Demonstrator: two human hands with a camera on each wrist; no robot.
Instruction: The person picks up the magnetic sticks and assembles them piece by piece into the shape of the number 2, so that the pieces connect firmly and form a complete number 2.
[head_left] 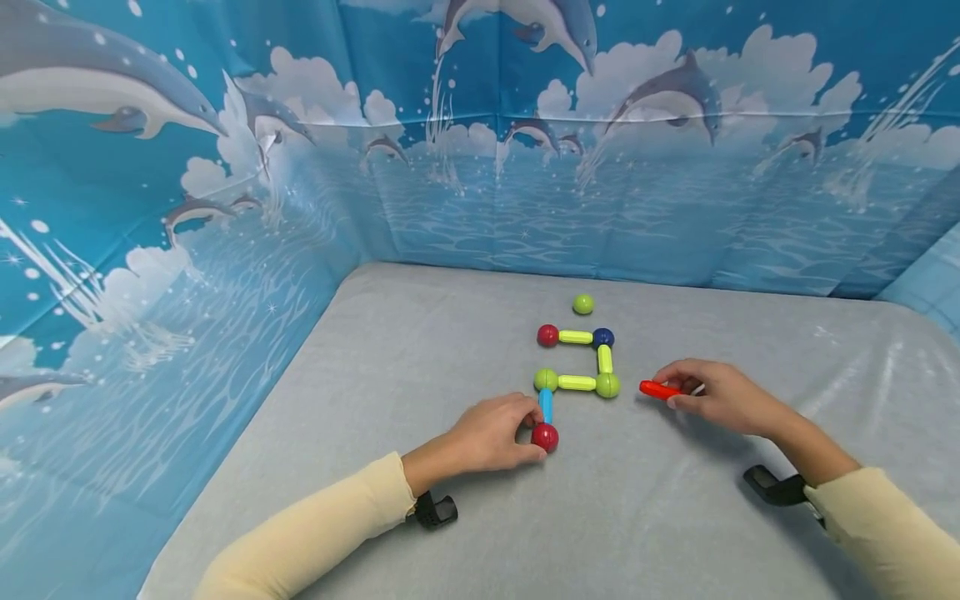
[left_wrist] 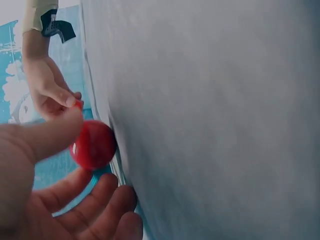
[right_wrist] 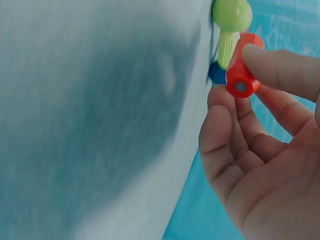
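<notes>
My left hand [head_left: 491, 433] holds a red ball [head_left: 545, 437] at the near end of a chain of magnetic balls and rods on the grey surface. In the left wrist view, thumb and fingers lie around this ball. A light blue rod [head_left: 546, 407] joins it to a green ball [head_left: 546, 380]. Between thumb and fingers, my right hand [head_left: 720, 398] pinches a red magnetic rod [head_left: 660, 390], to the right of the chain. A round grey spot shows on the rod's end [right_wrist: 241, 87] in the right wrist view.
The chain goes on through a yellow-green rod [head_left: 577, 382], a green corner ball [head_left: 607, 385], another yellow-green rod [head_left: 605, 359], a dark blue ball [head_left: 603, 337] and a third rod [head_left: 576, 337] to a red ball [head_left: 548, 335]. A loose green ball [head_left: 583, 304] lies behind. Dolphin-print curtains [head_left: 465, 208] stand around.
</notes>
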